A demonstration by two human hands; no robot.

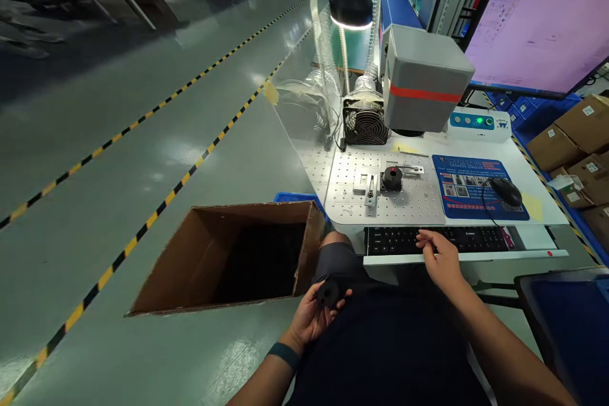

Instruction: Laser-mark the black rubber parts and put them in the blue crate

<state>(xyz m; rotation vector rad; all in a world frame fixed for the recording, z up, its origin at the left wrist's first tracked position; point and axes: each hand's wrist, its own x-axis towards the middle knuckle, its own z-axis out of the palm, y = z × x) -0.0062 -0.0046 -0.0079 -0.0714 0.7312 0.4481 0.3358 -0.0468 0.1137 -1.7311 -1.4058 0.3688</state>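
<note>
Low in front of my body, my left hand (310,320) is closed around a small round black part with a centre hole (328,293). My right hand (441,259) hovers over or rests lightly on the black keyboard (394,242), fingers slightly bent and apart, nothing in them; whether they touch the keys I cannot tell. On the perforated metal plate (342,193) sits a similar black part (392,179) with a small red light spot on top. Metal stop blocks (371,191) stand beside it. Above and behind the plate is a grey machine head with a red stripe (428,76).
To my left stands an open cardboard box (166,266) with dark contents. A fan (366,124) and a lit lamp (351,3) are at the back. A mouse (506,191) lies on the blue mat (461,171), below a monitor (537,19). Cartons (587,120) are stacked at right.
</note>
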